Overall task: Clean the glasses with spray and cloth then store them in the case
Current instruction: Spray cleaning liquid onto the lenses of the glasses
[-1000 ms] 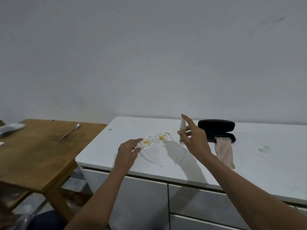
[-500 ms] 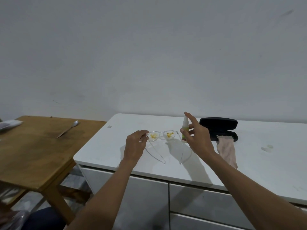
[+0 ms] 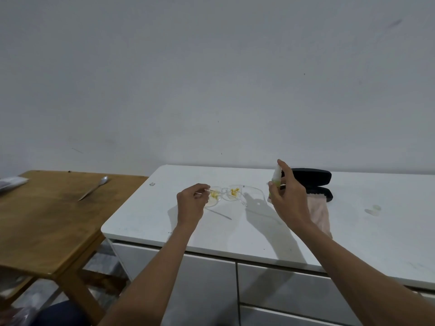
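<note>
Clear-framed glasses [image 3: 231, 193] with yellow smears on both lenses are held just above the white cabinet top [image 3: 235, 231]. My left hand [image 3: 191, 204] pinches them at the left hinge, and the temples hang open toward me. My right hand [image 3: 288, 200] grips a small white and green spray bottle [image 3: 275, 178] upright, to the right of the glasses, with the forefinger on its top. An open black glasses case [image 3: 313, 180] lies behind that hand. A pale pink cloth [image 3: 317, 212] lies in front of the case, partly hidden by my right wrist.
A wooden table [image 3: 47, 220] stands lower at the left with a spoon [image 3: 94, 187] and a wrapped packet [image 3: 11, 183] on it. A plain wall rises behind the cabinet. Drawer fronts [image 3: 270, 290] are below its top. A small wet smear [image 3: 373, 209] marks the right side.
My left hand closed on the glasses' left hinge and raised them off the cabinet top. My right hand lifted the spray bottle a little and brought it nearer the glasses.
</note>
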Demonstrator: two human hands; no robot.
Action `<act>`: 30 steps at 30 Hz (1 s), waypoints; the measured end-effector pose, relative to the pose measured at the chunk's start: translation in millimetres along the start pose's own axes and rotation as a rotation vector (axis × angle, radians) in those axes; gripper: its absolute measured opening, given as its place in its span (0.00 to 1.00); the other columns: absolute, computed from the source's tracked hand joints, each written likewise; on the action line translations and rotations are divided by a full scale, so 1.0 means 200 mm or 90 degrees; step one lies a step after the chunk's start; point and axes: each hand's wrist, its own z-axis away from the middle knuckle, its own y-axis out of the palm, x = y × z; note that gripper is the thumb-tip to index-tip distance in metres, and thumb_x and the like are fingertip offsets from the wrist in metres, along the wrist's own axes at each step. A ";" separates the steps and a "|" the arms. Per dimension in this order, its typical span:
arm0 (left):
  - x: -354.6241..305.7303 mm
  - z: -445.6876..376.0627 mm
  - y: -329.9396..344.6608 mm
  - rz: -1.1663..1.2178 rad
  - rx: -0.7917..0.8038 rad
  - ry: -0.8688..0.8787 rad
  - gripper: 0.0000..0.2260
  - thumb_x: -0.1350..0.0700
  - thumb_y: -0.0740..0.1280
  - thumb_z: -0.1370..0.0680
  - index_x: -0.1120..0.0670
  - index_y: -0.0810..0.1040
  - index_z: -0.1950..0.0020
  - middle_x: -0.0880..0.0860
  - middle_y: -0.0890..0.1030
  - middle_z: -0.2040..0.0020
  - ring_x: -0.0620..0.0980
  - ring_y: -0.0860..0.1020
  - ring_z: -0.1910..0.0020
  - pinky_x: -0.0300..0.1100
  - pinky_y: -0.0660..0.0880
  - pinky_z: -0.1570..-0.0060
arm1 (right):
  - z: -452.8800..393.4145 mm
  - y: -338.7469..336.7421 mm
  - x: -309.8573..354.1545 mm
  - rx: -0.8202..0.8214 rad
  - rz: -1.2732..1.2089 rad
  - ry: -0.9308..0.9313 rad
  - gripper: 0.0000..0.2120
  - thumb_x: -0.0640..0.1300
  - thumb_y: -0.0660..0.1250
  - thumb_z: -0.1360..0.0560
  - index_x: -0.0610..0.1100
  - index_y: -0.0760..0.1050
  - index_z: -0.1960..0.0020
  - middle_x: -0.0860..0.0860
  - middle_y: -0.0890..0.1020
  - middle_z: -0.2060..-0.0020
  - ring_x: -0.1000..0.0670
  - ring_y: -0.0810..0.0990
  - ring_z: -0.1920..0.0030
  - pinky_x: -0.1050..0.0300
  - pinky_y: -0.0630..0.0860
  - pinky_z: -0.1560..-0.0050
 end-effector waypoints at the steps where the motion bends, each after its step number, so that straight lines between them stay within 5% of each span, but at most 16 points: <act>1: 0.00 0.00 0.00 0.001 -0.008 -0.003 0.10 0.70 0.72 0.26 0.56 0.86 0.53 0.56 0.86 0.61 0.54 0.84 0.66 0.52 0.83 0.57 | 0.00 0.00 -0.01 -0.006 0.002 0.004 0.29 0.42 0.64 0.20 0.58 0.61 0.23 0.47 0.84 0.57 0.45 0.84 0.61 0.41 0.82 0.51; 6: -0.04 -0.01 -0.01 -0.011 -0.059 -0.004 0.09 0.70 0.73 0.27 0.58 0.86 0.55 0.56 0.86 0.61 0.57 0.85 0.65 0.46 0.81 0.58 | 0.04 -0.03 -0.01 0.003 0.006 0.030 0.30 0.41 0.61 0.21 0.54 0.60 0.22 0.48 0.81 0.63 0.45 0.82 0.62 0.42 0.82 0.53; 9: -0.05 -0.03 -0.02 0.047 -0.081 -0.056 0.09 0.70 0.72 0.27 0.57 0.87 0.57 0.57 0.86 0.63 0.58 0.84 0.65 0.51 0.83 0.55 | 0.07 -0.04 -0.01 0.013 0.011 0.041 0.29 0.40 0.61 0.22 0.53 0.63 0.22 0.50 0.79 0.65 0.46 0.81 0.64 0.41 0.83 0.55; 17: -0.15 -0.07 -0.04 0.184 -0.094 -0.126 0.07 0.69 0.73 0.26 0.58 0.85 0.58 0.61 0.85 0.64 0.57 0.82 0.67 0.52 0.83 0.52 | 0.12 0.02 0.07 0.094 0.030 -0.049 0.26 0.43 0.60 0.23 0.54 0.69 0.26 0.60 0.73 0.60 0.54 0.74 0.60 0.49 0.76 0.48; 24: -0.23 -0.09 -0.05 0.198 -0.069 -0.117 0.06 0.69 0.72 0.26 0.59 0.84 0.56 0.61 0.84 0.62 0.56 0.79 0.68 0.47 0.81 0.58 | 0.09 0.11 0.16 0.126 0.052 -0.074 0.21 0.40 0.58 0.19 0.56 0.70 0.29 0.54 0.68 0.79 0.53 0.70 0.75 0.55 0.65 0.68; 30: -0.25 -0.09 -0.06 0.193 -0.091 -0.121 0.04 0.67 0.73 0.26 0.60 0.85 0.53 0.60 0.85 0.61 0.56 0.80 0.68 0.46 0.82 0.60 | 0.08 0.15 0.22 0.127 0.059 -0.103 0.20 0.44 0.61 0.17 0.55 0.69 0.27 0.54 0.65 0.80 0.54 0.71 0.74 0.54 0.66 0.69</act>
